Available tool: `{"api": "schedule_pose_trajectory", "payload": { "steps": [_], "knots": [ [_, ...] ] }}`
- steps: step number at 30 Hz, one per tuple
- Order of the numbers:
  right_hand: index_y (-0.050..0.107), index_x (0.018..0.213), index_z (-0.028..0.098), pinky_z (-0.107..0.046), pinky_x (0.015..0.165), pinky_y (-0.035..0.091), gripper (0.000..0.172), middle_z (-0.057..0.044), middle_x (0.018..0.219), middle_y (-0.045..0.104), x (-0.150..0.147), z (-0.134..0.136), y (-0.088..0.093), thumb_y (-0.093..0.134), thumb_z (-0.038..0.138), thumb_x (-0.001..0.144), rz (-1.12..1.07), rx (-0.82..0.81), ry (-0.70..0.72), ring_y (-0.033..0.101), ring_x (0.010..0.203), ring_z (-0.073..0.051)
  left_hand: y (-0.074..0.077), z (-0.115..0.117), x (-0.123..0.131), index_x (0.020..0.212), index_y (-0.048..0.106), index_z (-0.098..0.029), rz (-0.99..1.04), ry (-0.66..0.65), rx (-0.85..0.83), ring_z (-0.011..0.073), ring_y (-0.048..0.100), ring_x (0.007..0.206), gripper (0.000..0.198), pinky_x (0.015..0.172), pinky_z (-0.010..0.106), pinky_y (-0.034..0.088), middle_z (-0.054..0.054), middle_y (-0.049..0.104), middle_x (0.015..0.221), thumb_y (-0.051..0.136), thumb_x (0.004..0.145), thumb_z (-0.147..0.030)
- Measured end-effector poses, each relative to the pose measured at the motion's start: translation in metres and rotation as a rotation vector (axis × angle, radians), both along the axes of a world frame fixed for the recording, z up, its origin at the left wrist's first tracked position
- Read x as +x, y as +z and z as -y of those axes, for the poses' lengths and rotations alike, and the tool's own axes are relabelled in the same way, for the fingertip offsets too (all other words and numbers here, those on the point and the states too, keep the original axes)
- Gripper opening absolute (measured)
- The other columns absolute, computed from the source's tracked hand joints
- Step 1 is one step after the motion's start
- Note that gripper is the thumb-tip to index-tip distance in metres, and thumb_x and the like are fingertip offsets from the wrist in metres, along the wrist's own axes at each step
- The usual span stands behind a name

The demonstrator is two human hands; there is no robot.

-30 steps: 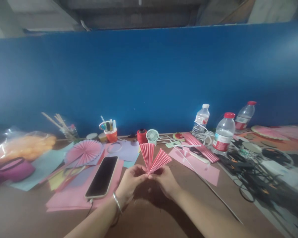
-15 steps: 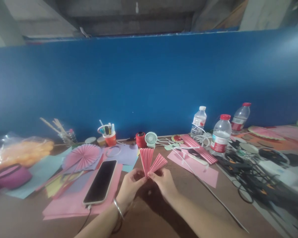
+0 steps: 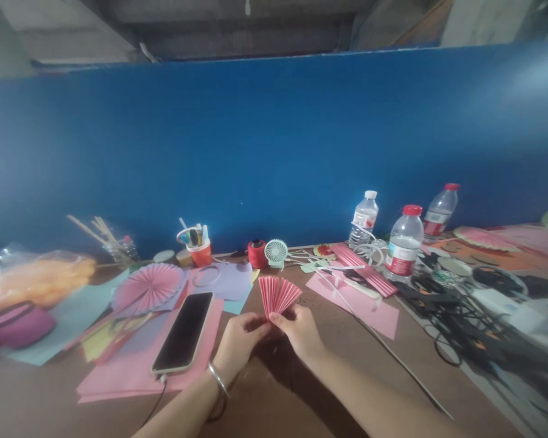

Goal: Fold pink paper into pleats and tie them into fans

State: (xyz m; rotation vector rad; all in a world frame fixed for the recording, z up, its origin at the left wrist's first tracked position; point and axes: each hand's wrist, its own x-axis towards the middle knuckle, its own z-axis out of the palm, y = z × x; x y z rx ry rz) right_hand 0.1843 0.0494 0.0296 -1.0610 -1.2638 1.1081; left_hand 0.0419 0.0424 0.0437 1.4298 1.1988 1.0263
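Pinching from both sides, the left hand (image 3: 240, 340) and the right hand (image 3: 301, 331) meet at the gathered base of a pleated pink paper fan (image 3: 278, 294). The fan is held upright just above the brown table (image 3: 274, 401), near its front edge. Each hand is closed to a fingertip pinch, thumb against forefinger, with nothing else in its hold. The fan's top edge splays free, and its two halves stand close together. To the left a phone (image 3: 184, 331) lies on a pink sheet (image 3: 119, 380), and a finished rosette (image 3: 148, 286) lies beyond it.

The fan is probably very light, thin and springy. Its pleats are likely to flatten or crease under a firm squeeze and to spread open if let go. The best hold appears to be the base, where the stacked folds are stiffest, rather than the loose upper edge.
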Motion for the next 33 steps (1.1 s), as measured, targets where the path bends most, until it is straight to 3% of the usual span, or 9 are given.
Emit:
{"api": "schedule_pose_trajectory", "payload": {
  "steps": [6, 21, 26, 30, 33],
  "knots": [
    [0.065, 0.079, 0.011, -0.029, 0.059, 0.045, 0.029, -0.008, 0.073, 0.067, 0.0016, -0.0009, 0.0014, 0.061, 0.037, 0.069, 0.037, 0.027, 0.065, 0.059, 0.066, -0.021, 0.0057, 0.0036, 0.0027, 0.071, 0.064, -0.013, -0.015, -0.025, 0.01, 0.0194, 0.061, 0.069, 0.021, 0.062, 0.026, 0.045, 0.005, 0.068, 0.07, 0.062, 0.068, -0.033],
    [0.063, 0.074, 0.012, -0.023, 0.05, 0.039, 0.027, -0.003, 0.065, 0.062, 0.0031, -0.0019, 0.0024, 0.058, 0.038, 0.071, 0.042, 0.023, 0.162, 0.052, 0.056, -0.014, 0.0006, 0.0019, 0.0004, 0.063, 0.06, -0.013, -0.047, -0.026, 0.007, 0.0145, 0.056, 0.054, 0.02, 0.051, 0.023, 0.04, 0.001, 0.062, 0.057, 0.061, 0.067, -0.032],
    [0.063, 0.073, 0.012, -0.023, 0.052, 0.038, 0.024, -0.002, 0.064, 0.061, 0.0045, -0.0031, 0.0039, 0.059, 0.036, 0.071, 0.086, 0.042, 0.168, 0.05, 0.055, -0.013, -0.0009, 0.0011, -0.0005, 0.064, 0.06, -0.013, -0.046, -0.035, 0.002, 0.0146, 0.056, 0.054, 0.02, 0.052, 0.023, 0.04, 0.001, 0.062, 0.057, 0.061, 0.068, -0.033],
    [0.062, 0.077, 0.012, -0.024, 0.06, 0.04, 0.025, -0.004, 0.072, 0.063, 0.0044, -0.0015, 0.0062, 0.056, 0.036, 0.073, 0.093, 0.06, 0.195, 0.054, 0.065, -0.016, -0.0032, 0.0016, -0.0006, 0.062, 0.058, -0.014, -0.049, -0.052, 0.001, 0.0152, 0.056, 0.053, 0.019, 0.051, 0.024, 0.041, 0.001, 0.061, 0.054, 0.059, 0.069, -0.032],
    [0.06, 0.078, 0.012, -0.025, 0.061, 0.04, 0.031, -0.005, 0.073, 0.062, 0.0036, -0.0003, 0.0065, 0.051, 0.041, 0.077, 0.109, 0.069, 0.131, 0.054, 0.068, -0.017, -0.0029, 0.0032, 0.0003, 0.064, 0.059, -0.014, -0.079, -0.073, 0.008, 0.0152, 0.056, 0.051, 0.019, 0.05, 0.024, 0.04, 0.002, 0.061, 0.054, 0.057, 0.07, -0.031]
  ]
}}
